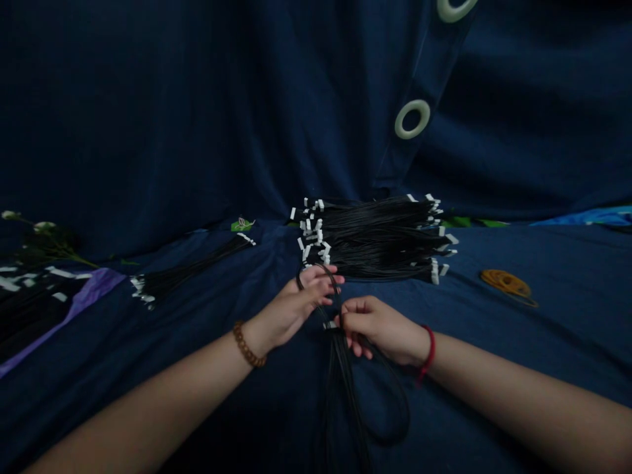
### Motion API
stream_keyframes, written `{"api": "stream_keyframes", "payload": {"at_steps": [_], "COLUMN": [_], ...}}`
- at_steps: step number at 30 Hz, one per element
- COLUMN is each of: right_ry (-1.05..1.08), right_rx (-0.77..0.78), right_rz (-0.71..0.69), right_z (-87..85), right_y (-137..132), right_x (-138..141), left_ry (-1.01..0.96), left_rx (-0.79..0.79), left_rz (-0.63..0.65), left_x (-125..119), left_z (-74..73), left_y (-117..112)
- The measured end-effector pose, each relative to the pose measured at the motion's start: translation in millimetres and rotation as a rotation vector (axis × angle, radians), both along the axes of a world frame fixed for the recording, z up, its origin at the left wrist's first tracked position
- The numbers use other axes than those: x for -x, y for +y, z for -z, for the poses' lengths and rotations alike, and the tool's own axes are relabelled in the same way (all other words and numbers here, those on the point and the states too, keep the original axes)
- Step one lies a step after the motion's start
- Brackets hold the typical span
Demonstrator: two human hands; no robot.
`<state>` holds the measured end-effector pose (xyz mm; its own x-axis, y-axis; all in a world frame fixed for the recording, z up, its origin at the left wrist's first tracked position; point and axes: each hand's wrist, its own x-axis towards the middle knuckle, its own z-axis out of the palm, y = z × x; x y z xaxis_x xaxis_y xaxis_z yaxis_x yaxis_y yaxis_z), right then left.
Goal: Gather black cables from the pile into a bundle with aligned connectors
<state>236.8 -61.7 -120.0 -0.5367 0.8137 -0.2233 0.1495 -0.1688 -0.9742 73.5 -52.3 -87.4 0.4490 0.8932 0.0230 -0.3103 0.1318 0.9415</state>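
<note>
My left hand (296, 306), with a brown bead bracelet, has its fingers around a loop of thin black wires (316, 280) at the near edge of a large pile of black wires (375, 240) with white connector ends. My right hand (378, 327), with a red string bracelet, pinches a small bundle of black wires (342, 375) just below its white connectors (330, 325). The bundle's wires hang toward me in a long loop across the dark blue cloth. A smaller wire bundle (185, 273) lies to the left of my hands.
Dark blue fabric (553, 329) covers the work surface, and a blue curtain with pale grommets (412, 119) rises behind it. More wires with white ends (29, 303) lie at far left on purple cloth. A coiled orange item (506, 284) lies right, and a flowering sprig (44, 240) lies far left.
</note>
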Motion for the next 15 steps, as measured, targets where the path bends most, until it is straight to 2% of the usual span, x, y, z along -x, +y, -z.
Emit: {"api": "stream_keyframes", "payload": {"at_steps": [3,6,9,15], "right_ry": [-0.002,0.012,0.026,0.061], "right_rx": [0.039,0.05,0.055,0.038], "right_rz": [-0.023,-0.017,-0.014,0.002], "right_z": [0.9,2.0,4.1,5.1], "right_y": [1,2,2,4], "right_x": [1,0,-1,-1], "left_ry": [-0.293,-0.341,-0.289,-0.293], "left_rx": [0.157,0.238,0.296,0.228], "left_rz": [0.063,-0.019,-0.113,-0.118], "left_x": [-9,-21,-30,-24], "left_z": [-20.9,-32.2,-32.9,-30.1], "left_y": [13,20,20,22]}}
